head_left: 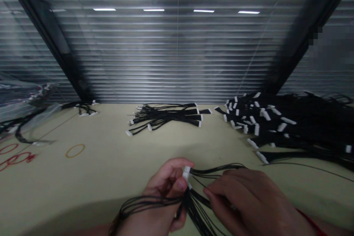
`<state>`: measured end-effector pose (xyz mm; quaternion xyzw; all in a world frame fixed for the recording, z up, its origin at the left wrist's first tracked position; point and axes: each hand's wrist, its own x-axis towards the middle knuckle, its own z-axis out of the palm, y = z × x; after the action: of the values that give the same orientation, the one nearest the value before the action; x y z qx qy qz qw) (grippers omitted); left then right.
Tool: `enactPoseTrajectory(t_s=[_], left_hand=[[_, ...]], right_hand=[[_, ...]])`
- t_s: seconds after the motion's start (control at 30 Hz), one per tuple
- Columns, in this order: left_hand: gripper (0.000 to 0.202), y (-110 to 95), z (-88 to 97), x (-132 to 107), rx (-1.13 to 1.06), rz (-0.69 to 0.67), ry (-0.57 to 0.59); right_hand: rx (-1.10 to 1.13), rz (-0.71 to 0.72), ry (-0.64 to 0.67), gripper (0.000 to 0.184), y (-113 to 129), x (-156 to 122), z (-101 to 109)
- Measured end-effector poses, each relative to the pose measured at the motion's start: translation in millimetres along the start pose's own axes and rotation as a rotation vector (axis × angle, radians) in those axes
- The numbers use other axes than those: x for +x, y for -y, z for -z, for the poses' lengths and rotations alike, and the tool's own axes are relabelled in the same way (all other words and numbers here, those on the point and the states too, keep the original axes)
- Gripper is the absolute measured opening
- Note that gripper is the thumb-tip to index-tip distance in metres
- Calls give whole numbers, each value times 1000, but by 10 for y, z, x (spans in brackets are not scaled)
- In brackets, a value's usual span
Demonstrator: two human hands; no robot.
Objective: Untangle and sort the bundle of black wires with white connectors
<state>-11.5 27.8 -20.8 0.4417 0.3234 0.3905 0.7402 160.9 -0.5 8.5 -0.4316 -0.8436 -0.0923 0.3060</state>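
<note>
Near the bottom edge my left hand (163, 195) is closed around a bunch of thin black wires (149, 203), with a small white connector (186, 172) pinched between thumb and forefinger. My right hand (243, 201) lies just to the right, its fingers curled and pinching the same black wires (199, 196) where they fan out below the connector. Further strands (218, 169) run from the connector over the top of my right hand.
On the beige table (110, 169) lie a bundle of black wires with white connectors (168, 115) at centre back, a big heap (287, 125) at right, and smaller cables (83, 109) at left. Red marks (15, 158) and a yellow ring (75, 150) are drawn at left. Blinds stand behind.
</note>
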Motion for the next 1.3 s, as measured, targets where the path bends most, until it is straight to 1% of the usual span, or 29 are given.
enactPoseTrajectory(t_s=[0.17,0.23,0.33,0.4,0.5,0.6,0.63,0.7,0.8,0.83,0.93,1.0,1.1,1.2,1.23,1.27,1.3], left_hand=[[30,6,-20,-34,18,-27,5],[27,15,-28,-52,17,-43,21],[25,45,-27,-57,30,-71,61],[25,72,-18,-36,49,-83,57],[27,98,-4,17,54,-92,22],[31,79,-7,50,78,-46,-80],[32,66,-12,51,96,-23,-118],[35,43,-23,38,133,10,-159],[38,37,-31,15,157,17,-160],[38,43,-30,12,160,17,-160],[39,65,-29,18,153,4,-152],[40,71,-36,22,143,2,-143],[39,64,-57,12,144,20,-183],[37,61,-61,3,145,28,-203],[37,64,-54,6,140,33,-191],[37,68,-44,13,134,37,-172],[37,71,-33,21,129,35,-158]], right_hand=[[25,-15,5,26,-2,-36,-5],[35,-12,36,27,-4,-62,-22],[32,5,31,31,-17,-86,-66],[47,-10,35,30,-32,-79,-82],[54,3,48,24,-48,-41,-53],[-4,75,3,18,-24,-8,5],[13,86,13,16,-6,-6,15],[115,18,100,14,36,-14,8],[285,-190,268,20,82,-38,-54],[321,-226,298,22,88,-45,-79],[376,-279,329,24,90,-64,-133],[375,-295,316,24,90,-77,-146],[352,-305,321,22,101,-80,-135],[328,-400,361,18,91,-18,-77],[368,-449,383,17,68,20,-44],[466,-511,430,18,30,64,-4],[629,-567,505,19,-26,111,44]])
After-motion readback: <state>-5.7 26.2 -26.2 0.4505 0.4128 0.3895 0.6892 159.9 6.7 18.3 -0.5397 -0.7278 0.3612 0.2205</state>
